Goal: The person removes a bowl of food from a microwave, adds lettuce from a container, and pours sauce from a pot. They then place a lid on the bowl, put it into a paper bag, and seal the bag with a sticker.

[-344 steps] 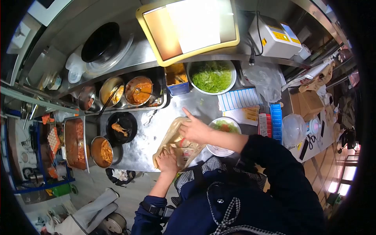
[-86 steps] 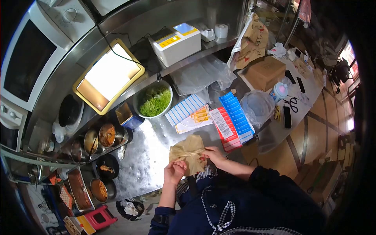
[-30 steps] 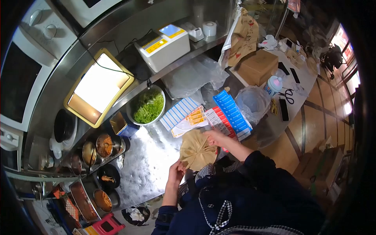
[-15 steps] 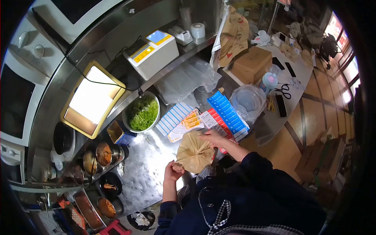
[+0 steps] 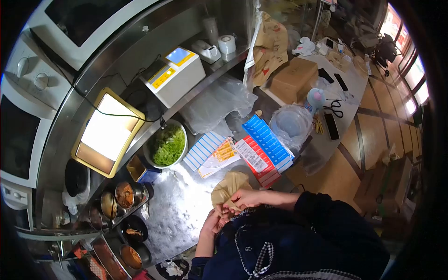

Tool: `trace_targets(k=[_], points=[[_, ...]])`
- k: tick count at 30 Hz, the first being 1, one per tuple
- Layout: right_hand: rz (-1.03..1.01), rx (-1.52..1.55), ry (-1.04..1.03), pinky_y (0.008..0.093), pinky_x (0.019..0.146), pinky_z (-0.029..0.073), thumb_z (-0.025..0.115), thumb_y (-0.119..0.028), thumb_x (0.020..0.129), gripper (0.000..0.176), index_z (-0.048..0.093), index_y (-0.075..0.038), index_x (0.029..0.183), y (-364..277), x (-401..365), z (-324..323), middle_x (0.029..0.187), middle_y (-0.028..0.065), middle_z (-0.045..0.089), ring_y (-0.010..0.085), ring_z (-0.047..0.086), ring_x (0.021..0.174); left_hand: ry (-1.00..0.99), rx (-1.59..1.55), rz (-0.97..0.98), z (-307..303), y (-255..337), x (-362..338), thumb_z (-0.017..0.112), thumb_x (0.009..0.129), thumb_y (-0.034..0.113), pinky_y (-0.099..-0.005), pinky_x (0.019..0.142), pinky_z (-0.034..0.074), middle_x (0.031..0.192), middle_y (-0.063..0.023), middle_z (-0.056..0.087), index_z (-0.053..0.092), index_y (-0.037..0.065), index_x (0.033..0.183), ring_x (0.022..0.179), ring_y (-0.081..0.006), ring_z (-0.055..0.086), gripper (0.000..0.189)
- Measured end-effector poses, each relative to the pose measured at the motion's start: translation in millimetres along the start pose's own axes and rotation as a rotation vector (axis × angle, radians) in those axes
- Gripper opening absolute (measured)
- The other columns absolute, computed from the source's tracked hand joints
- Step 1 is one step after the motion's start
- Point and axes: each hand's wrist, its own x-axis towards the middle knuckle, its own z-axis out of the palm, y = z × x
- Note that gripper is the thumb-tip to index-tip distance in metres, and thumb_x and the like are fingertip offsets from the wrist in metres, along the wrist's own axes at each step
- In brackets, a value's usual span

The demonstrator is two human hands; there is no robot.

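A tan bag [image 5: 229,183] with gathered, creased sides sits at the counter's near edge, close against the dark apron. My right hand [image 5: 246,198] pinches its bunched top with the thumb and fingers. Just left of it, my left hand [image 5: 216,220] has its fingers curled on the bag's near edge, almost touching the right hand. What the bag contains is hidden. Beyond it lie red printed sheets [image 5: 256,161], blue-and-white printed sheets [image 5: 268,142] and a white-and-orange sheet [image 5: 221,156].
A bowl of chopped lettuce [image 5: 169,145] stands behind a lit panel [image 5: 109,133]. Several metal pots [image 5: 124,194] line the left side. A label printer [image 5: 173,77] is on the shelf. To the right are a plastic-wrapped tub [image 5: 291,122], scissors [image 5: 334,108] and a cardboard box [image 5: 294,79].
My hands have come together at the bag's near side. The right hand moved down and left from the far right side of the bag, and the bag's top is now bunched between them.
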Motion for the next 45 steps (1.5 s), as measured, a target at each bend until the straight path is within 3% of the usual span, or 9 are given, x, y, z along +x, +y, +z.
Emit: trace_targets(k=[2,7,14,21,23,28,30,34,45], points=[[-0.041,-0.583,0.17,0.023,0.053,0.042,0.058,-0.014,0.079,0.019,0.061,-0.001,0.092,3,2,2,0.093,0.006,0.06,0.0118,0.058,0.073,0.322,0.237,-0.027,10,-6,1,0.052,0.081,0.043,-0.0205,0.051,0.043,0.089,-0.0083,0.059,0.052,0.002,0.102,0.065,-0.0106,0.055,0.046],[-0.494,-1.402,0.25,0.033,0.054,0.039,0.07,-0.03,0.065,0.027,0.061,-0.005,0.066,7,5,15,0.067,0.0085,0.048,0.0199,0.051,0.061,0.185,0.082,-0.105,-6,-12,11,0.05,0.082,0.044,-0.0314,0.069,0.049,0.097,-0.0084,0.059,0.049,0.003,0.107,0.083,-0.0202,0.059,0.047],[-0.362,-0.592,0.806,0.0246,0.052,0.038,0.061,-0.016,0.073,0.017,0.06,-0.001,0.065,8,-2,8,0.059,-0.0011,0.051,0.0076,0.049,0.059,0.478,-0.278,0.211,-25,-22,28,0.049,0.086,0.022,-0.0395,0.08,0.044,0.087,-0.008,0.058,0.05,0.007,0.102,0.092,-0.0239,0.055,0.022],[-0.473,0.309,0.396,0.0271,0.075,0.043,0.052,-0.01,0.078,0.012,0.058,-0.001,0.082,14,2,-13,0.069,0.0012,0.051,0.0095,0.048,0.068,0.369,-0.506,0.152,7,0,4,0.042,0.087,0.03,-0.0441,0.073,0.041,0.079,-0.0088,0.054,0.053,0.005,0.088,0.083,-0.0274,0.053,0.027],[-0.63,0.539,-0.101,0.0329,0.079,0.045,0.05,-0.009,0.079,0.01,0.058,-0.003,0.084,19,16,-28,0.074,0.0028,0.055,0.0122,0.051,0.071,0.341,-0.44,0.314,12,-1,5,0.043,0.086,0.027,-0.0434,0.072,0.041,0.082,-0.0112,0.055,0.053,0.006,0.083,0.08,-0.0284,0.053,0.024],[-0.344,0.529,0.441,0.033,0.055,0.044,0.056,-0.006,0.075,0.007,0.051,-0.011,0.075,3,37,-44,0.053,-0.0037,0.039,0.0084,0.039,0.046,0.133,-0.377,0.375,-24,-4,-3,0.044,0.087,0.029,-0.0371,0.063,0.042,0.07,-0.0068,0.057,0.053,0.008,0.075,0.065,-0.0244,0.052,0.026],[-0.129,0.452,0.609,0.0282,0.054,0.043,0.057,-0.008,0.073,0.01,0.056,-0.007,0.083,2,55,-71,0.073,0.0042,0.059,0.0126,0.051,0.055,0.399,-0.041,0.148,-39,10,-13,0.042,0.089,0.027,-0.0276,0.058,0.038,0.059,0.0013,0.046,0.051,0.009,0.068,0.06,-0.0156,0.046,0.029],[-0.134,0.432,0.564,0.0284,0.055,0.044,0.06,-0.005,0.069,0.013,0.055,-0.009,0.08,-4,59,-67,0.065,0.0012,0.053,0.0099,0.043,0.048,0.669,0.72,0.231,-42,38,-13,0.048,0.086,0.028,-0.0217,0.041,0.03,0.049,-0.0001,0.045,0.047,0.01,0.055,0.042,-0.0085,0.039,0.035],[-0.325,-0.427,0.349,0.0237,0.055,0.045,0.061,-0.019,0.077,0.019,0.061,-0.001,0.082,-25,32,-10,0.067,0.0052,0.06,0.0108,0.057,0.058,0.707,0.246,0.482,-37,25,-32,0.049,0.082,0.016,-0.026,0.051,0.037,0.059,-0.0013,0.046,0.046,0.007,0.064,0.053,-0.0121,0.044,0.02]])
